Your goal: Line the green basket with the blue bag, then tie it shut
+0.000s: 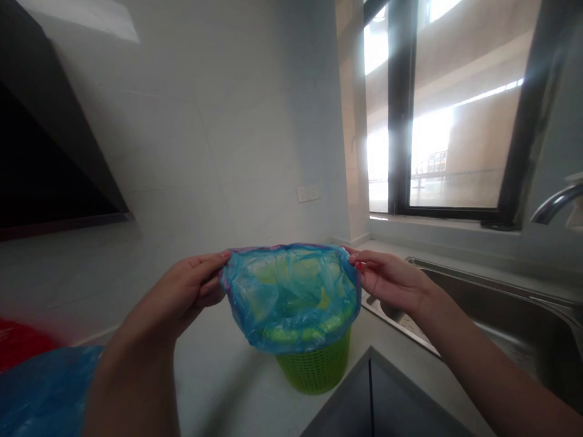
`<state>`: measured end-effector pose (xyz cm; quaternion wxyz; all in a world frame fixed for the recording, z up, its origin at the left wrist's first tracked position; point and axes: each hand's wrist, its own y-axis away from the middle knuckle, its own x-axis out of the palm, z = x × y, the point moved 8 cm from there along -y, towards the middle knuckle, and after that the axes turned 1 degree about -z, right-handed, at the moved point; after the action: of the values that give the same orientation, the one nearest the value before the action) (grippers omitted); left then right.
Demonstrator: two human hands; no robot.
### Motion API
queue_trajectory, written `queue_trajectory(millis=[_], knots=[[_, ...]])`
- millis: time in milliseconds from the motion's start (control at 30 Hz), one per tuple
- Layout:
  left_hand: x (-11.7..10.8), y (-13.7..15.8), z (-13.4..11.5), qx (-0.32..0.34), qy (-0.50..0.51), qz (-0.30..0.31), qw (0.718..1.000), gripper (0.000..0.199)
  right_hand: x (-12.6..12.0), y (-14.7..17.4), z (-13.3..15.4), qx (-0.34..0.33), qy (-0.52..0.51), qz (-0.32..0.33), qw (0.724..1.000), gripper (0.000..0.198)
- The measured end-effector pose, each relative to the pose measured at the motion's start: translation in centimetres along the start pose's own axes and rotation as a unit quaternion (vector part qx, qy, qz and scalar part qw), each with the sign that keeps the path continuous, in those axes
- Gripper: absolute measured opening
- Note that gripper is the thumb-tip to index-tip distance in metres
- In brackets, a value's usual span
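Note:
A translucent blue plastic bag (291, 303) is stretched over the mouth of a green perforated plastic basket (314, 370), which stands on the pale countertop (214, 370). My left hand (195, 282) pinches the bag's edge at its upper left corner. On the opposite side, my right hand (387, 279) grips the edge at the upper right, between thumb and fingers. A purplish rim runs along the bag's opening. The basket's own rim shows only dimly through the blue film, and its lower wall is uncovered.
To the right a steel sink (487, 309) is set into the counter below a window, with a curved faucet (558, 203). Red plastic (22, 346) and another blue plastic piece (50, 388) lie at the lower left. A grey panelled surface (387, 400) juts in at bottom centre-right.

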<state>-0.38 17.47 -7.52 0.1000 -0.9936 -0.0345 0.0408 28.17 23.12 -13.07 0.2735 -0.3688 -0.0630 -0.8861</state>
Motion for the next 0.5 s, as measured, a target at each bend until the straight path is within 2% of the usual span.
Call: queue_trajectory(millis=[67, 133, 200, 267, 400, 500], knots=[[-0.1, 0.2, -1.3, 0.034, 0.059, -0.027, 0.997, 0.041, 0.1, 0.6, 0.7, -0.027, 0.023, -0.01, 0.999, 0.04], [-1.0, 0.1, -2.1, 0.067, 0.147, -0.108, 0.981, 0.026, -0.2, 1.0, 1.6, -0.077, 0.057, -0.03, 0.995, 0.047], [-2.4, 0.1, -2.2, 0.093, 0.251, -0.214, 0.94, 0.019, -0.8, 1.3, 2.5, -0.132, 0.083, -0.061, 0.986, 0.05], [-3.0, -0.1, -1.8, 0.091, 0.332, -0.27, 0.899, 0.023, -1.3, 1.7, 3.3, -0.181, 0.099, -0.094, 0.974, 0.05], [-2.3, -1.2, -0.6, 0.035, 0.412, -0.253, 0.875, 0.028, -1.3, 3.0, 4.6, -0.281, 0.129, -0.136, 0.941, 0.045], [-1.8, -1.6, -0.3, 0.056, 0.438, -0.25, 0.862, 0.021, -1.0, 3.7, 5.5, -0.361, 0.152, -0.162, 0.906, 0.034]])
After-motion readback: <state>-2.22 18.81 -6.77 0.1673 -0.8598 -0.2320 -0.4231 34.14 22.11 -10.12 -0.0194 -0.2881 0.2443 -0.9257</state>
